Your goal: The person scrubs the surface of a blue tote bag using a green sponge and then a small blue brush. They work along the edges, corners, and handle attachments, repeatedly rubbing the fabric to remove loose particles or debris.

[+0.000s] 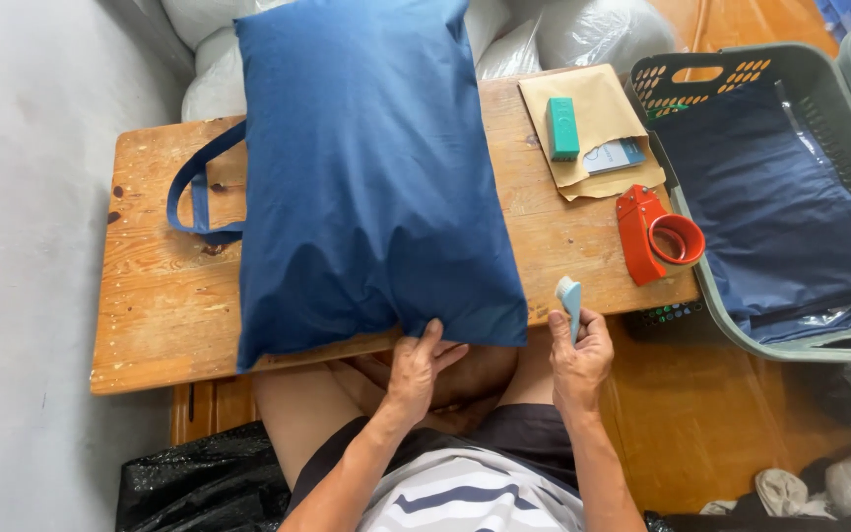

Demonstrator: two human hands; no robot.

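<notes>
A stuffed blue cloth bag (371, 167) lies along a small wooden table (155, 296), its carry handle (194, 197) sticking out to the left. My left hand (416, 369) pinches the bag's near edge where it hangs over the table front. My right hand (578, 355) holds a small light-blue brush-like tool (570, 300) upright, just right of the bag's near corner.
An orange tape dispenser (657, 236) sits at the table's right edge. Behind it lie a tan envelope (593, 118), a teal box (562, 128) and a card. A grey-green basket (741, 325) with dark blue fabric stands at right. White sacks sit behind; a black bag by my left side.
</notes>
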